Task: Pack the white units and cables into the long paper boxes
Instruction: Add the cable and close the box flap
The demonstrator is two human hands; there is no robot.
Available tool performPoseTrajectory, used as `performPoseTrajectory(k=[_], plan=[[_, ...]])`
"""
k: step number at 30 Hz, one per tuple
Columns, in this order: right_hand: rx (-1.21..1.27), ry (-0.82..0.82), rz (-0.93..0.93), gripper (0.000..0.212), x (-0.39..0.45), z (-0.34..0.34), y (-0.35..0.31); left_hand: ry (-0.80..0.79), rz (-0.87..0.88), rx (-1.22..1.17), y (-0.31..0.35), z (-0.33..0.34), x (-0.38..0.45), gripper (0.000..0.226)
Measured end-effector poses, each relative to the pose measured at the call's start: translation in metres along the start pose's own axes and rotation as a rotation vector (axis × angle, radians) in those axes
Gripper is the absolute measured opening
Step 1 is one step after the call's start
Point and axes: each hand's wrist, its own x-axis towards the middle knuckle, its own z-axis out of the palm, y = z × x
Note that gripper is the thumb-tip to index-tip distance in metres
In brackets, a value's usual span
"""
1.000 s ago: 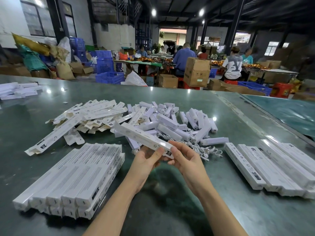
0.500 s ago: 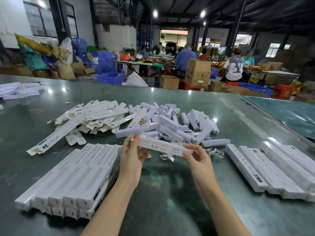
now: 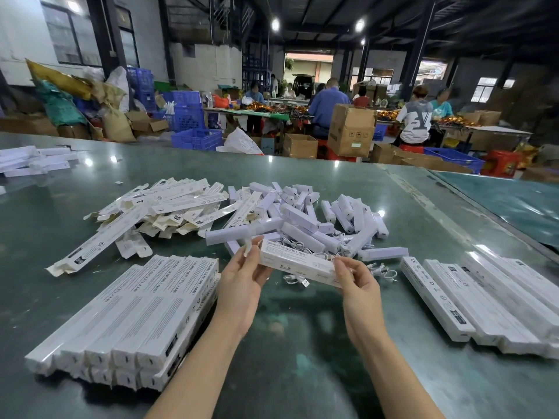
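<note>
Right now I hold one long paper box (image 3: 298,263) up over the middle of the green table (image 3: 302,343), my left hand (image 3: 242,285) pinching its left end by the flap and my right hand (image 3: 360,285) pinching its right end. I think I am closing it up; next it must go down with the others. The near-left stack of packed boxes (image 3: 136,309) shows five on top, with more under. The row at the right (image 3: 490,300) has about four. The white units (image 3: 317,225), flat boxes (image 3: 157,207) and cables (image 3: 302,279) behind are too many to count
</note>
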Motion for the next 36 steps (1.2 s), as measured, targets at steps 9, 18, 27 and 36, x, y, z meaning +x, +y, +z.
performPoseTrajectory(k=[9, 18, 27, 36], plan=[[-0.055, 0.092, -0.081, 0.017, 0.002, -0.004, -0.007, -0.176, -0.013, 0.207, -0.005, 0.002, -0.002, 0.030], [-0.038, 0.001, -0.148, 0.025, 0.001, -0.005, -0.009, -0.075, 0.052, 0.286, -0.009, -0.005, 0.001, 0.024], [-0.065, -0.030, -0.152, 0.030, 0.000, -0.007, -0.011, -0.116, 0.066, 0.275, -0.010, -0.006, 0.003, 0.027], [-0.267, -0.023, -0.293, 0.036, -0.003, -0.007, -0.012, -0.159, 0.175, 0.672, -0.020, -0.010, 0.000, 0.048]])
